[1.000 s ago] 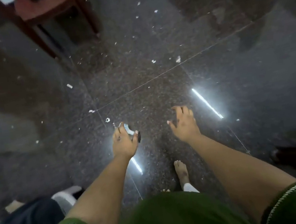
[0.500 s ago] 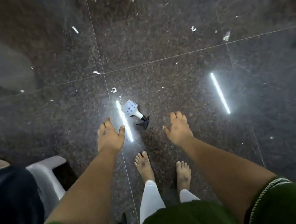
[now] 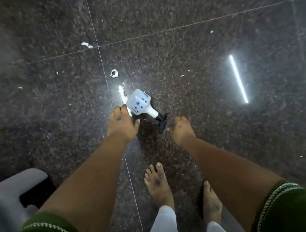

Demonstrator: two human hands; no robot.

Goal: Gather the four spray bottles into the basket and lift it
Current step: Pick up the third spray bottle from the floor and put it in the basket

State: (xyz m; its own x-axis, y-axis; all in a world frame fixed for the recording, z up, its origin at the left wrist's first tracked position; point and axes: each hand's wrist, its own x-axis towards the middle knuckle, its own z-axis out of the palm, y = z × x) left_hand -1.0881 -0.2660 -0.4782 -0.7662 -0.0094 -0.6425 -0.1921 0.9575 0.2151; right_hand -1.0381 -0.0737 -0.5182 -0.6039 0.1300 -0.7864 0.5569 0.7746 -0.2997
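One white spray bottle (image 3: 140, 104) with blue dots and a black trigger head lies on its side on the dark speckled floor, nozzle pointing toward me. My left hand (image 3: 122, 125) hovers just left of the bottle, fingers apart, holding nothing. My right hand (image 3: 181, 131) hangs just right of the black trigger, fingers curled downward and blurred, with nothing in it. No basket and no other spray bottles are in view.
A grey plastic stool or seat (image 3: 11, 198) stands at the lower left. My bare feet (image 3: 158, 185) stand below the bottle. Small white paper scraps (image 3: 114, 73) litter the floor. Bright light strips reflect off the tiles (image 3: 238, 79).
The view has tilted down and come closer to the floor. Both hands have dropped toward the lying bottle, the left now beside its body, the right beside its trigger.
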